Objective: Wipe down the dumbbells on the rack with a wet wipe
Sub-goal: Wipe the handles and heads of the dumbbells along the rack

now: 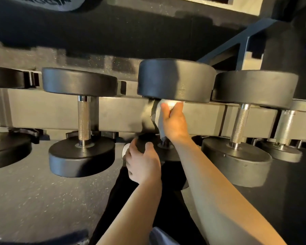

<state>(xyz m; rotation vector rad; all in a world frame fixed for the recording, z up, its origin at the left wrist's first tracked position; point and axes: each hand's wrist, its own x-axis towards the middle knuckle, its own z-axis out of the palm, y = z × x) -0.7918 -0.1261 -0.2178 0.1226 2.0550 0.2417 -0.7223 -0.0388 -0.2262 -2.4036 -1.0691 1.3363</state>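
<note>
Several black round-headed dumbbells lie across the dark rack (124,114). The middle dumbbell (175,80) has its handle wrapped by a white wet wipe (160,119). My right hand (175,121) grips the wipe around that handle, just under the far head. My left hand (143,163) curls over the near head of the same dumbbell and holds it. Most of the handle and the near head are hidden by my hands and arms.
A dumbbell (81,119) with a knurled steel handle sits to the left, another (242,124) to the right, and more at both edges. Speckled rubber floor (34,200) lies below. A dark frame (237,45) rises at the upper right.
</note>
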